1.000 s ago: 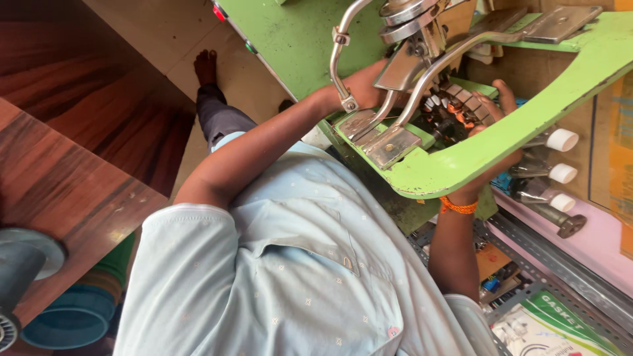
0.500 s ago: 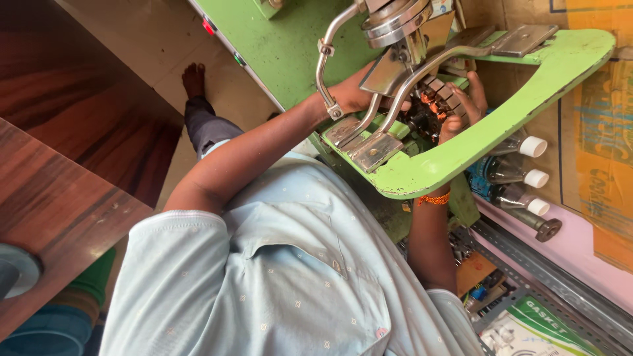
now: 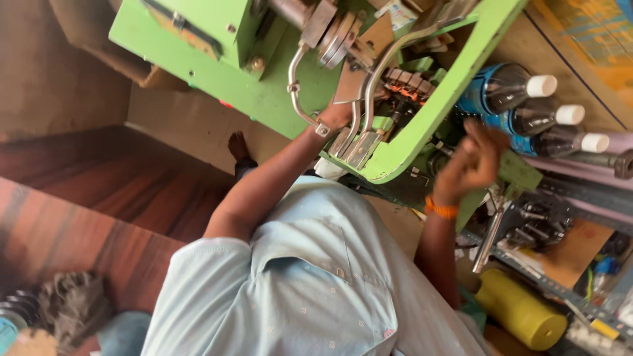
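Machine: green sewing machine (image 3: 277,79), tipped back so its underside faces the camera; it fills the top of the view, above the person's pale blue shirt (image 3: 310,290).
Long axis: the green body runs from upper left toward upper right; its curved green rim (image 3: 422,125) sweeps down and round to the lower middle.
Facing: the metal rods and linkages (image 3: 359,112) of the underside point down toward the person.
Left hand: left hand (image 3: 336,117) reaches up to the bent metal lever (image 3: 297,99) at the middle of the underside, its fingers hidden among the parts, so whether they grip or only press cannot be told.
Right hand: right hand (image 3: 471,161), with an orange band at the wrist, is loosely curled and blurred just off the green rim; it appears to hold nothing.
Doing it well: judging from this, the tilted body wants steadying with one hand while the other works, fingers kept out of the linkages.
Nearby: three dark bottles with white caps (image 3: 527,112) lie to the right; a yellow cylinder (image 3: 521,310) and loose metal tools (image 3: 527,224) sit lower right.
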